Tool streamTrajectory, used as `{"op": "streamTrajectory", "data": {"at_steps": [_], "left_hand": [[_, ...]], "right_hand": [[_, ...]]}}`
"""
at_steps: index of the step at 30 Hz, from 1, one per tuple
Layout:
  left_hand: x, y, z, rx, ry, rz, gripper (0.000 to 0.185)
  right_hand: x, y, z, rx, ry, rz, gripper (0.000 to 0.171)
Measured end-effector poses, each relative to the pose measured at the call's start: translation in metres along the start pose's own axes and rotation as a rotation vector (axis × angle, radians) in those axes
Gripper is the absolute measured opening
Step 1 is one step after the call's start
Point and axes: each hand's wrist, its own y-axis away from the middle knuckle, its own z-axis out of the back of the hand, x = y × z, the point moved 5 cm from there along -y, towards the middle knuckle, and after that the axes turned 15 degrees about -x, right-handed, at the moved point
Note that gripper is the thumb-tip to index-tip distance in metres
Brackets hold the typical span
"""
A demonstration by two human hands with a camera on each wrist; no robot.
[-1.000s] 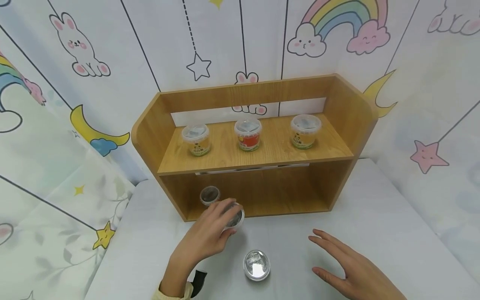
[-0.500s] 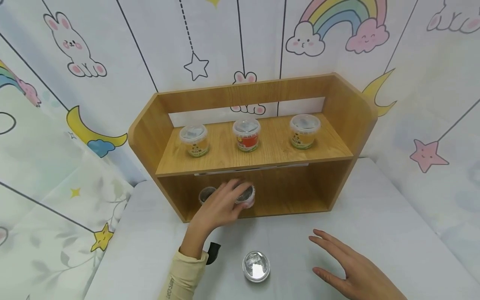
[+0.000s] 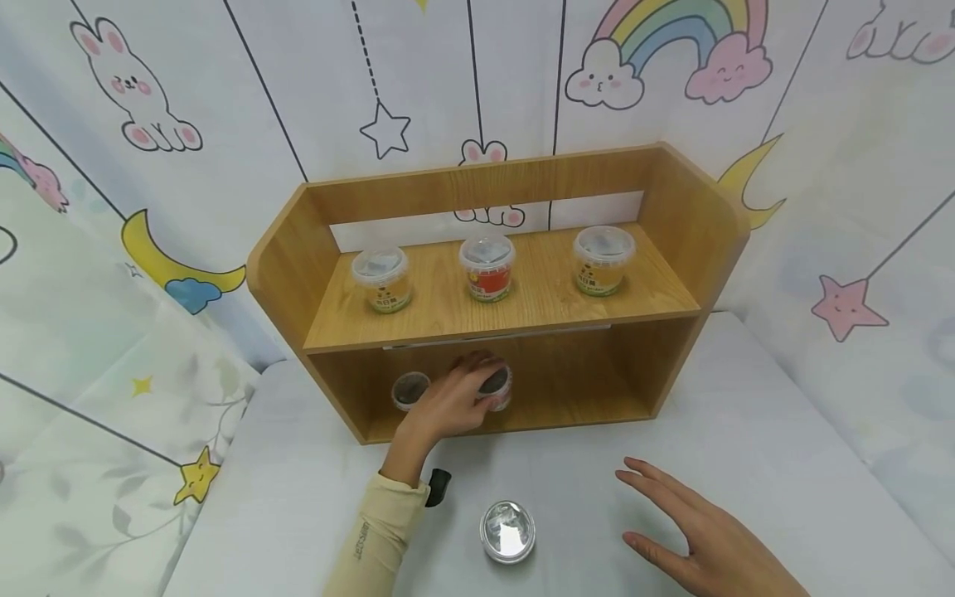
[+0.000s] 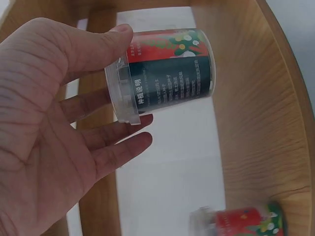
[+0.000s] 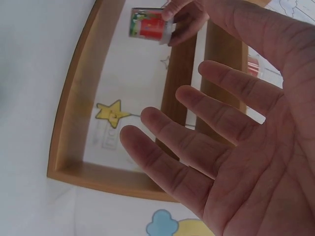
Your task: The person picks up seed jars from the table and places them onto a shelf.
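Note:
My left hand [image 3: 448, 402] reaches into the lower compartment of the wooden shelf [image 3: 418, 336] and grips a small plastic jar [image 4: 170, 69] by its clear lid, thumb on one side and fingers on the other. The jar is upright, with a red and dark green label. Whether its base touches the shelf floor I cannot tell. Left of it in that compartment stands a similar jar [image 3: 410, 390]. A jar with a shiny silver top [image 3: 507, 531] sits on the white table in front. My right hand [image 3: 694, 531] hovers at the right, fingers spread, holding nothing.
On the upper board stand a yellow-labelled jar [image 3: 383, 280] at left, a red-labelled jar [image 3: 488, 268] in the middle and another yellow-labelled jar [image 3: 603, 260] at right. The shelf's side panels [image 3: 694, 240] bound both levels. A patterned cloth [image 3: 224, 99] hangs behind.
My left hand has carried the jar from in front of the shelf, rightward and back into the lower compartment. The right hand has stayed in place.

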Motion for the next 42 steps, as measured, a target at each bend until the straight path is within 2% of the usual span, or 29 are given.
{"op": "streamTrajectory", "data": {"at_steps": [6, 14, 21, 27, 30, 34, 42], "left_hand": [[0.009, 0.0, -0.013, 0.037, -0.016, 0.051, 0.05], [0.017, -0.002, -0.028, 0.041, -0.038, 0.027, 0.049], [0.023, -0.004, -0.037, 0.078, -0.04, 0.046, 0.049], [0.025, -0.003, -0.043, 0.119, -0.013, 0.079, 0.049], [0.027, -0.002, -0.045, 0.117, 0.004, 0.089, 0.049], [0.029, -0.003, -0.048, 0.113, 0.013, 0.095, 0.049], [0.027, -0.005, -0.049, 0.108, 0.013, 0.062, 0.049]], "right_hand": [[-0.003, 0.0, 0.001, 0.017, 0.002, -0.025, 0.062], [-0.003, 0.0, 0.004, 0.007, 0.009, -0.018, 0.061], [-0.004, 0.002, 0.005, -0.014, 0.02, -0.002, 0.06], [-0.005, 0.003, 0.006, -0.036, 0.024, 0.017, 0.059], [-0.005, 0.003, 0.006, -0.056, 0.023, 0.038, 0.059], [-0.006, 0.004, 0.005, -0.039, 0.021, 0.019, 0.058], [-0.005, 0.003, 0.004, -0.016, 0.019, -0.005, 0.059]]}}
